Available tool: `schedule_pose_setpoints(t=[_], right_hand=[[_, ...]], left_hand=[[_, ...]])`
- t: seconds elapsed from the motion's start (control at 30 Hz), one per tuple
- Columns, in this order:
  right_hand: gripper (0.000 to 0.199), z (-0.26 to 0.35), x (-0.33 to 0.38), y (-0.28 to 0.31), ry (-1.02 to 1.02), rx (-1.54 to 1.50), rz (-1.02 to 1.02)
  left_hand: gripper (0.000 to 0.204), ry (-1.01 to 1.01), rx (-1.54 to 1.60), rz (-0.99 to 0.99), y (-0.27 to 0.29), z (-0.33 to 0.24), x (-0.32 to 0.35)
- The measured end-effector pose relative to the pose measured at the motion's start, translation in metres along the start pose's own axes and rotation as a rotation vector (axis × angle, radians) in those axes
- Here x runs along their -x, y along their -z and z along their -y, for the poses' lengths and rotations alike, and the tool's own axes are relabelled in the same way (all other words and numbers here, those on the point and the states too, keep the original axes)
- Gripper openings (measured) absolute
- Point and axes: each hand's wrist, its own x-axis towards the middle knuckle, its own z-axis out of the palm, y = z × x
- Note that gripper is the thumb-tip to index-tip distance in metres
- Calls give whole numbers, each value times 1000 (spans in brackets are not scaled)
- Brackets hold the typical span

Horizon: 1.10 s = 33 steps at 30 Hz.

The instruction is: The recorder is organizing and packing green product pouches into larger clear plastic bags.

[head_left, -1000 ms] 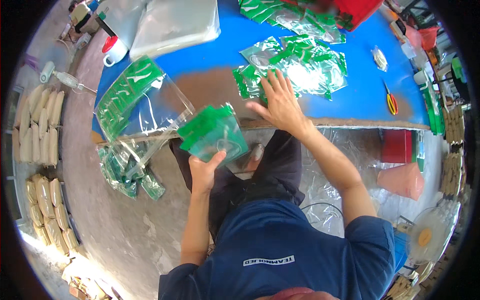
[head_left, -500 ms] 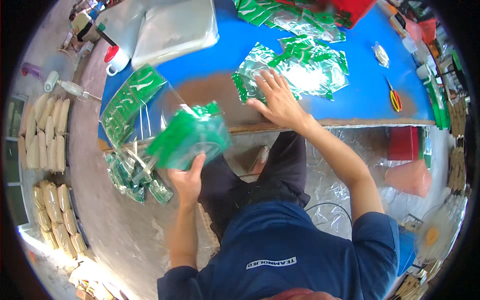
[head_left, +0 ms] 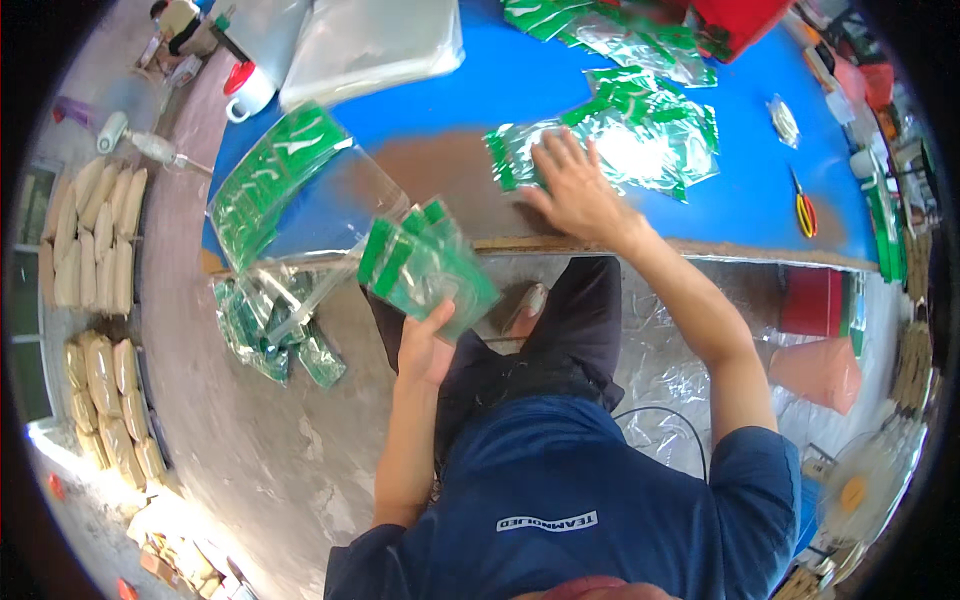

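A few small clear plastic packets with green ends (head_left: 430, 270) are fanned out in my left hand (head_left: 428, 348). Its thumb presses on top of them, just in front of the table edge. My right hand (head_left: 582, 195) lies with its fingers stretched out on the near left part of a spread of similar shiny green-and-clear packets (head_left: 655, 145). Glare washes out the middle of that spread. Left of my left hand, a larger clear bag with a green printed panel (head_left: 280, 165) lies on the blue table (head_left: 420, 115). More green-and-clear plastic (head_left: 275, 325) hangs below the table's left corner.
Behind the bag stand a white mug with a red lid (head_left: 248, 95) and a stack of clear plastic sheets (head_left: 370, 50). Farther back are more green packets (head_left: 560, 20) beside a red bin (head_left: 740, 25). Pliers with red-yellow handles (head_left: 805, 208) lie at the right.
My left hand has moved right with the packets, which are now fanned apart. The right hand stays on the spread, its fingers slightly shifted. The whole view has shifted a little.
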Motion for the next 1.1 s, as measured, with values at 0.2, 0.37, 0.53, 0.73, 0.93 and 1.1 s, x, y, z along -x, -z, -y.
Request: schedule_pose_setpoints(t=[0.2,0.37,0.53,0.73,0.93,1.1], right_hand=[[35,70,3,7,169,-268,437],[66,43,17,24,-149,15,82],[48,14,59,43,112,-169,211],[18,33,15,115,-93,-502,596],[41,-52,22,77,-242,-354,91],[41,-19,76,45,-42,8,152]], left_hand=[[52,6,187,-4,-14,20,3],[47,34,264,-25,-8,23,-2],[62,-46,-216,123,8,5,4],[23,-592,-1401,700,-78,-53,6],[39,-211,-808,377,-49,-6,-6],[57,109,64,144,-31,43,-9]])
